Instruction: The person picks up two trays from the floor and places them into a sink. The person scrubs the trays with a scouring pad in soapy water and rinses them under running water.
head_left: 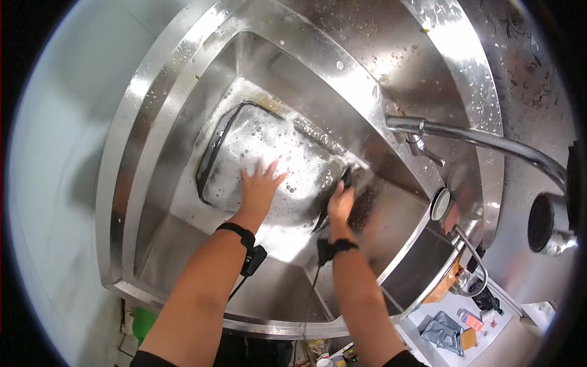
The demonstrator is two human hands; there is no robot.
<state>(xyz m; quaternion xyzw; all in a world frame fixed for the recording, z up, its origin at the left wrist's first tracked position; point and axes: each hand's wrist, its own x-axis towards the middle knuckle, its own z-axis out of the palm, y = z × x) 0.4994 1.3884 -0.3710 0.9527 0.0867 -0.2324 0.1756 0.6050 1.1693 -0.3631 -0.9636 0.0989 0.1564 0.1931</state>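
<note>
A rectangular black-rimmed tray (211, 153) lies in the bottom of a deep stainless steel sink (174, 131). White foam and bubbles (257, 137) cover most of its inside. My left hand (262, 185) is spread over the foamy surface, its fingers apart and holding nothing. At the tray's right end, my right hand (340, 203) is closed round the dark rim, with some fingers hidden behind the hand. Both wrists wear black straps; a small black device (254, 261) hangs at the left one.
A chrome faucet (483, 136) reaches over the sink's right side, with a small lever below it. Further right are a second basin (416, 269) and a round-lidded item (439, 203). A grey bag (443, 333) lies on a white surface at lower right.
</note>
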